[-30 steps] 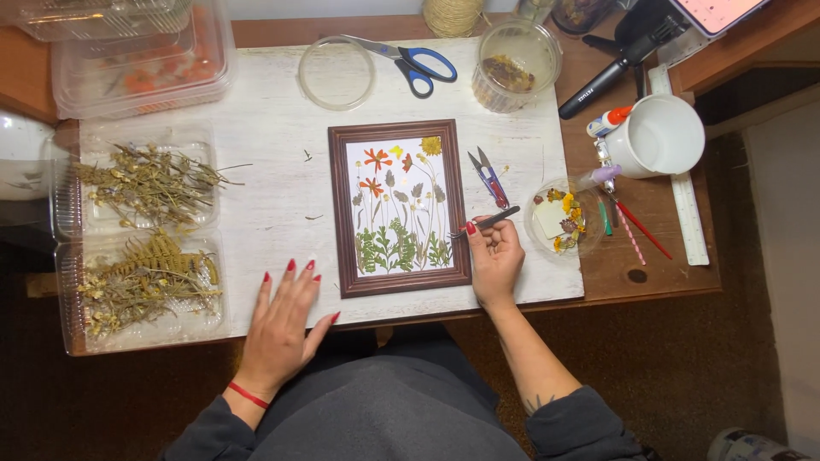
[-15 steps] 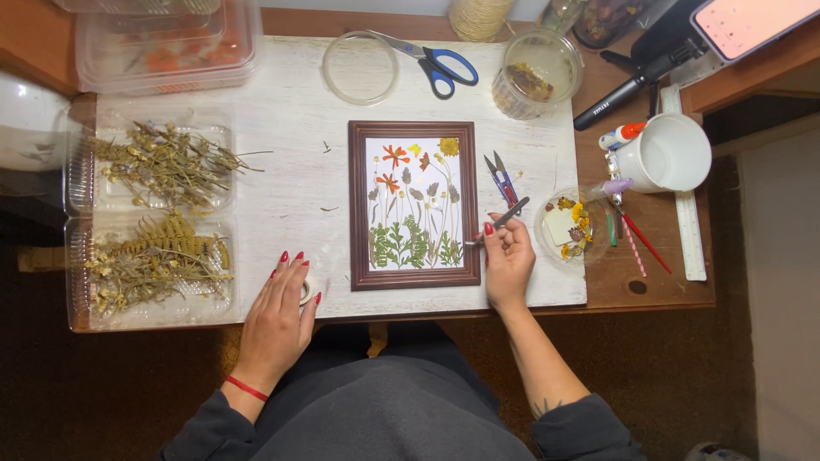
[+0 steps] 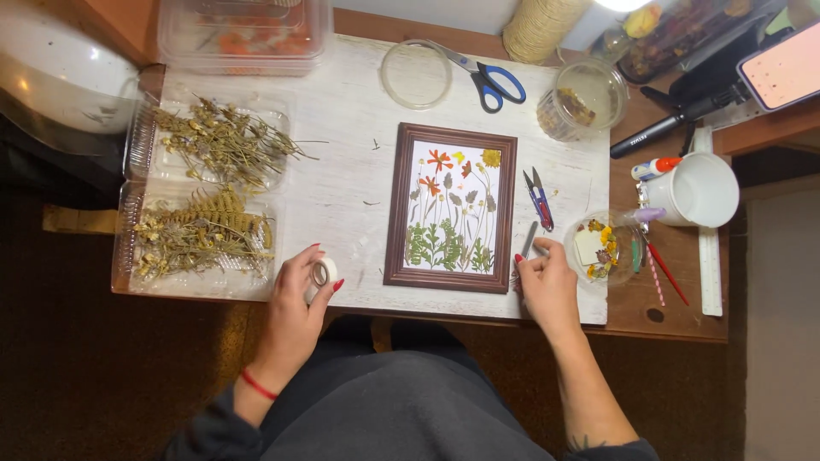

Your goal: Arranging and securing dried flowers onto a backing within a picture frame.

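A brown picture frame (image 3: 392,213) with pressed flowers inside lies on the white board (image 3: 342,179). My left hand (image 3: 299,299) grips a small roll of white tape (image 3: 323,273) at the board's near edge, left of the frame. Just right of the frame's lower corner, my right hand (image 3: 547,286) holds thin metal tweezers (image 3: 530,239), tips pointing away from me. Small red-and-blue snips (image 3: 538,198) lie beside the frame, a little beyond the tweezers.
Two clear trays of dried plants (image 3: 205,196) sit at the left. Blue-handled scissors (image 3: 491,81), a round lid (image 3: 416,75), a glass jar (image 3: 585,98), a small dish of flowers (image 3: 598,248), a white mug (image 3: 700,189), twine (image 3: 538,26) and a phone (image 3: 781,75) lie around.
My left hand, flat on the board before, has picked up the roll of tape. My right hand stays by the frame's right edge with the tweezers. The camera has shifted.
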